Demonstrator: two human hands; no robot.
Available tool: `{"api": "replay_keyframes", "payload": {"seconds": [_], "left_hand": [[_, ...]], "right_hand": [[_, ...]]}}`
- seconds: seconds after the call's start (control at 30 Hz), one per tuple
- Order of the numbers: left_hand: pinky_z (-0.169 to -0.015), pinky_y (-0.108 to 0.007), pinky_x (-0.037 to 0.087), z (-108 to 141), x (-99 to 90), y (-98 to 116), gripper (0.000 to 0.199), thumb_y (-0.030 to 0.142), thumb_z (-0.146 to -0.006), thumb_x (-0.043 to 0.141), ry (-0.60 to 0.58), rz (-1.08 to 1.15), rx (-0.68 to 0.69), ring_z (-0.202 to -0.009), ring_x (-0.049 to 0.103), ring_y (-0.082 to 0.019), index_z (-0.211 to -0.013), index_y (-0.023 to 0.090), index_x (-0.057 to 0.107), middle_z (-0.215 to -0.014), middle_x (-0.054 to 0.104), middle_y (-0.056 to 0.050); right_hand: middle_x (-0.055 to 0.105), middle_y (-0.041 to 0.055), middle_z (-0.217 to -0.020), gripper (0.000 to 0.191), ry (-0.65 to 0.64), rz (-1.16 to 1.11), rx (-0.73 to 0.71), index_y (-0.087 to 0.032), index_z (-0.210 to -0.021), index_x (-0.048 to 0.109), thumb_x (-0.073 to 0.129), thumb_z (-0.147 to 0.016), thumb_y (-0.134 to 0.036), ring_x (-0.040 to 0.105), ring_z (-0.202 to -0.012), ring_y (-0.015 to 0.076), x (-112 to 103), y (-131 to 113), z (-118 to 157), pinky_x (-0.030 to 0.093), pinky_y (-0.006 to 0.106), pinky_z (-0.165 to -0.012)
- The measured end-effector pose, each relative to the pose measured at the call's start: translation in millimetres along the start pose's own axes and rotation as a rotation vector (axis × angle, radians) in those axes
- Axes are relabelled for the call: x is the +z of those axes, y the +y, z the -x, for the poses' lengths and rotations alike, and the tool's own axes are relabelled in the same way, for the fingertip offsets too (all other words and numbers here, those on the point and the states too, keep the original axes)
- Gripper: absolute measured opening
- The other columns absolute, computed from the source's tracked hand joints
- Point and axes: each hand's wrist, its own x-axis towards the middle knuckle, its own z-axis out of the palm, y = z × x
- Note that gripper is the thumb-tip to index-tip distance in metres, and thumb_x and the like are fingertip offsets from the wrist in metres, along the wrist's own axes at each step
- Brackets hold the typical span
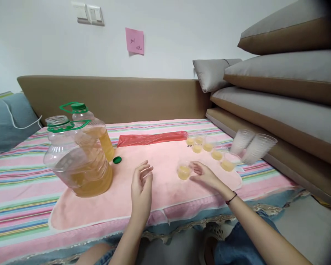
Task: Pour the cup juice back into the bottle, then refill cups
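Observation:
My right hand [201, 173] is at the right side of a clear plastic cup [184, 172] of yellow liquid, its fingers curved and apart; whether they touch the cup is hard to tell. My left hand [142, 184] is raised over the pink mat [162, 195], fingers loosely bent and apart, with nothing in it. Left of it stands a large uncapped bottle [85, 173] of yellow liquid, with a second, green-capped bottle [106, 141] behind. A green cap [117, 160] lies beside them. Several cups with yellow liquid, one of them a near cup [227, 165], stand at the right.
Two stacks of clear cups, including the right stack [259, 148], lean at the right near piled cushions [281, 70]. A folded red plastic bag [151, 139] lies across the back of the mat. Behind the striped cloth [19, 184] rises a brown board [121, 99].

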Motion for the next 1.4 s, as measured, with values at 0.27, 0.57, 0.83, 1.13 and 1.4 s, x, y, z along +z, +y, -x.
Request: {"api": "replay_keyframes", "payload": {"seconds": [0.27, 0.57, 0.83, 1.13, 1.4], "left_hand": [[-0.093, -0.038, 0.050, -6.3, 24.6, -7.1, 0.031, 0.042, -0.084, 0.061, -0.007, 0.051, -0.093, -0.104, 0.065, -0.021, -0.107, 0.022, 0.059, -0.131, 0.057, -0.008], [-0.086, -0.034, 0.050, -3.6, 31.3, -6.9, 0.034, 0.042, -0.084, 0.057, -0.063, 0.020, -0.207, -0.104, 0.064, -0.021, -0.110, 0.020, 0.058, -0.115, 0.063, -0.008], [-0.074, -0.030, 0.049, -0.9, 31.6, 1.6, 0.036, 0.042, -0.083, 0.055, -0.127, 0.003, -0.308, -0.096, 0.065, -0.021, -0.111, 0.020, 0.058, -0.099, 0.066, -0.007], [-0.066, -0.028, 0.047, -3.7, 31.8, -1.4, 0.035, 0.046, -0.085, 0.056, -0.100, 0.036, -0.340, -0.085, 0.064, -0.019, -0.110, 0.021, 0.059, -0.095, 0.065, -0.005], [-0.072, -0.032, 0.049, -4.8, 31.9, -0.3, 0.035, 0.047, -0.084, 0.059, -0.108, 0.036, -0.356, -0.089, 0.065, -0.022, -0.109, 0.022, 0.060, -0.097, 0.067, -0.006]], "right_hand": [[0.070, 0.0105, -0.115, 0.059, 0.021, -0.238, 0.029, -0.023, -0.104, 0.062, 0.087, -0.050, -0.023, 0.066, -0.111, 0.0253, 33.9, -5.0, -0.6, 0.049, 0.045, -0.102], [0.069, 0.0076, -0.112, 0.059, 0.219, -0.198, 0.025, -0.024, -0.103, 0.060, 0.088, -0.055, -0.044, 0.068, -0.104, 0.0268, 9.4, -17.7, -5.0, 0.054, 0.047, -0.094], [0.071, 0.0097, -0.110, 0.058, 0.408, -0.085, -0.030, -0.022, -0.100, 0.061, 0.086, -0.055, -0.048, 0.068, -0.104, 0.0261, -39.7, -29.8, -40.5, 0.052, 0.046, -0.098], [0.073, 0.0113, -0.102, 0.062, 0.473, 0.173, 0.014, -0.018, -0.102, 0.063, 0.084, -0.053, -0.050, 0.069, -0.098, 0.0273, -67.5, -27.4, -67.7, 0.056, 0.042, -0.086], [0.074, 0.0125, -0.099, 0.065, 0.475, 0.281, 0.063, -0.015, -0.108, 0.065, 0.083, -0.055, -0.049, 0.070, -0.097, 0.0292, -73.5, -26.8, -80.7, 0.056, 0.041, -0.081]]}}
